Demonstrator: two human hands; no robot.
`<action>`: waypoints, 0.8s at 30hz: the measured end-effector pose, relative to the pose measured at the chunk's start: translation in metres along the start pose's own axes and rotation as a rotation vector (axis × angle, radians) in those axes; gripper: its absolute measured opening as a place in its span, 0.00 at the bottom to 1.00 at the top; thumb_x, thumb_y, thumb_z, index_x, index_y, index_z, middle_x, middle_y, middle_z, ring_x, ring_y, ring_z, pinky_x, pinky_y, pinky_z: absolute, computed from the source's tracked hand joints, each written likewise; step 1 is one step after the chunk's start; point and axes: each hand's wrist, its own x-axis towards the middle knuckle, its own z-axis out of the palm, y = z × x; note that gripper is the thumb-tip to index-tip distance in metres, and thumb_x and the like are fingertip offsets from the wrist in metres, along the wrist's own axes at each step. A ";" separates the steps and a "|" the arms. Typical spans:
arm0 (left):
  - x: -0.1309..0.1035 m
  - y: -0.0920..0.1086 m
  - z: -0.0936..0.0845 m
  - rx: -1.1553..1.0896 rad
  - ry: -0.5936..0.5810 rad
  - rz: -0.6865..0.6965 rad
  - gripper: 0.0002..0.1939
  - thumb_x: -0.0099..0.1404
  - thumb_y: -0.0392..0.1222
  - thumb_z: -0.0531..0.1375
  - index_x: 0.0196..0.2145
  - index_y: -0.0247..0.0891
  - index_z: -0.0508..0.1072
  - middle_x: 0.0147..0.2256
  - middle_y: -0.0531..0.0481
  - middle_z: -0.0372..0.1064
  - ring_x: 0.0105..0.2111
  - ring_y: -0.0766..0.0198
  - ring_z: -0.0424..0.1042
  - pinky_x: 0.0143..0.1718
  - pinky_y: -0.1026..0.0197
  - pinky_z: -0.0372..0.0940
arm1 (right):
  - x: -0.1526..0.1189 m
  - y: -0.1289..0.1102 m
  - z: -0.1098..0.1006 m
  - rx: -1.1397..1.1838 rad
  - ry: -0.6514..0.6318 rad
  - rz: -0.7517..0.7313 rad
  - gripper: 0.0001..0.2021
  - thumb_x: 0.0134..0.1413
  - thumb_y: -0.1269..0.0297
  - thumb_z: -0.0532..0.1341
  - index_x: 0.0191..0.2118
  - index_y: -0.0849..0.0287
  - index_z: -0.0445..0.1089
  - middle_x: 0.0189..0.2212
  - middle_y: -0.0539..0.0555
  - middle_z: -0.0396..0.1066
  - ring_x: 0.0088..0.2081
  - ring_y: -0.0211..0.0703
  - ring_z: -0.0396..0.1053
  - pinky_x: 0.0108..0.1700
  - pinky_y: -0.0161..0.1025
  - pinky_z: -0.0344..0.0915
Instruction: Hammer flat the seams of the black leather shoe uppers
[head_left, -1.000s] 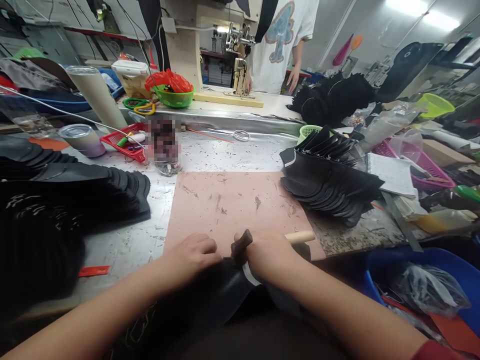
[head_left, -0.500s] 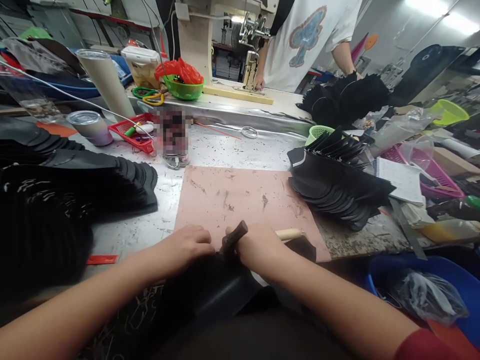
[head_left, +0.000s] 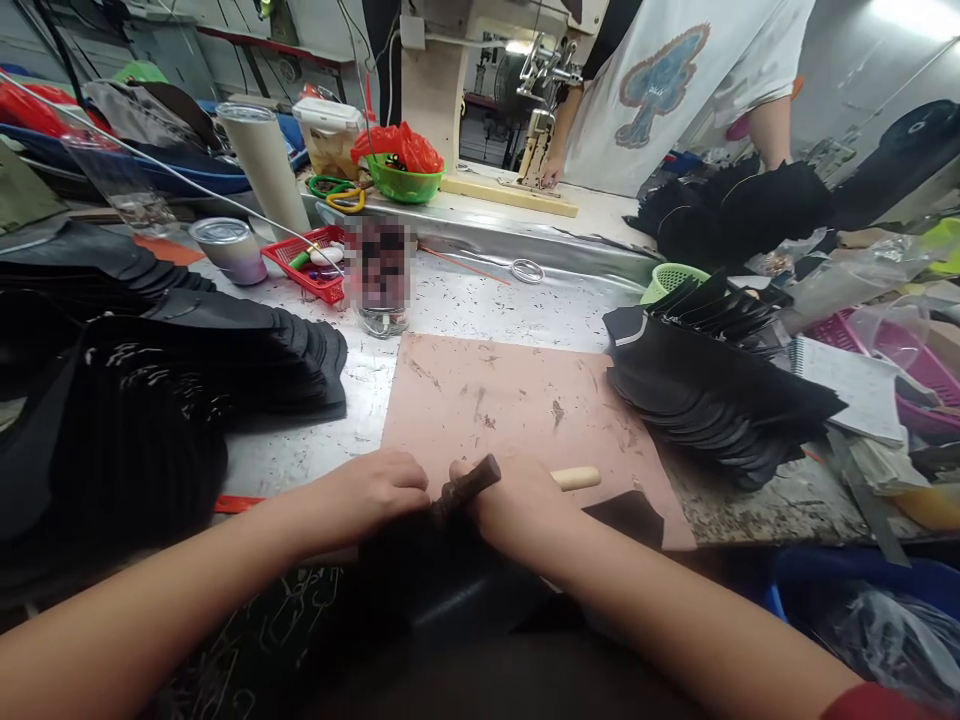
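Observation:
A hammer with a dark head (head_left: 471, 484) and a pale wooden handle (head_left: 576, 478) is in my right hand (head_left: 521, 505), whose fingers wrap round it. Just left of the hammer head, my left hand (head_left: 379, 492) has its fingers closed at the edge of a black leather piece (head_left: 457, 590), which hangs over the near edge of the table. Both hands are at the near edge of a pinkish board (head_left: 495, 400). A corner of dark material (head_left: 630, 515) lies on the board right of the handle.
Black leather stacks stand at left (head_left: 157, 400) and right (head_left: 720, 400). Behind are a glass jar (head_left: 384, 318), a red basket (head_left: 311, 270), a green bowl (head_left: 409, 180) and tumblers. Across the table, a person in a white shirt (head_left: 660, 90) is beside a sewing machine (head_left: 431, 100).
The camera view has turned a little left, so the table things appear farther right. Both hands keep nearly the same pose, with the hammer still in my right hand.

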 end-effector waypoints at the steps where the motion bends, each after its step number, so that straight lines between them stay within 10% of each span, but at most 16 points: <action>1: 0.000 -0.001 0.000 0.020 -0.001 0.007 0.12 0.65 0.30 0.49 0.36 0.38 0.71 0.32 0.48 0.69 0.35 0.63 0.65 0.37 0.63 0.60 | 0.001 0.000 -0.001 -0.009 -0.017 -0.008 0.08 0.47 0.74 0.53 0.29 0.56 0.68 0.22 0.49 0.70 0.24 0.37 0.66 0.21 0.35 0.45; 15: -0.041 0.017 0.010 0.368 0.071 -0.051 0.15 0.62 0.28 0.48 0.40 0.38 0.69 0.47 0.49 0.68 0.42 0.59 0.65 0.42 0.57 0.59 | 0.018 -0.010 -0.009 -0.036 0.032 -0.042 0.08 0.50 0.71 0.53 0.31 0.56 0.69 0.24 0.49 0.70 0.25 0.38 0.66 0.23 0.34 0.48; 24: -0.035 0.055 0.010 0.495 0.176 -0.300 0.15 0.60 0.26 0.47 0.38 0.35 0.70 0.35 0.45 0.70 0.34 0.58 0.66 0.34 0.57 0.60 | 0.033 -0.017 -0.012 -0.007 0.066 -0.037 0.07 0.49 0.67 0.54 0.31 0.56 0.70 0.24 0.51 0.72 0.27 0.40 0.68 0.25 0.34 0.52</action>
